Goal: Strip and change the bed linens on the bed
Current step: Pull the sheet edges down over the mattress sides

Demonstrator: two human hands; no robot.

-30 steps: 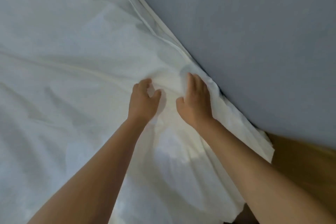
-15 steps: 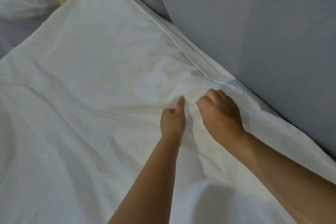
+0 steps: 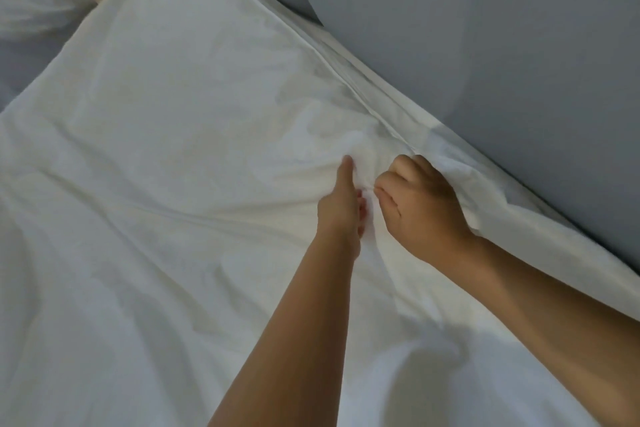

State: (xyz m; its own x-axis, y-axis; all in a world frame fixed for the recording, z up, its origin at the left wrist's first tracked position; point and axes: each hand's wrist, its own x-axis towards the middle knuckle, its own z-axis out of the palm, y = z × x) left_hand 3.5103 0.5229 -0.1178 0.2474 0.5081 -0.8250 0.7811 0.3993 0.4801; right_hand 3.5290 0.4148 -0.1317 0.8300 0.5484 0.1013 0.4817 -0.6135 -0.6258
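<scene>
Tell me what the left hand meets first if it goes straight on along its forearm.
The bunched white sheet just ahead of the left hand and its thumb; beyond that, probably the sheet's hemmed edge and then the grey wall, though depth is unclear.

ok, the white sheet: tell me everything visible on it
The white sheet is plain, thin, matte cloth, spread across most of the view. Long creases run toward a bunched spot near its layered edge, which lies along the grey wall. The left hand and right hand grip that bunch, close together. Its near end runs out of frame.
</scene>
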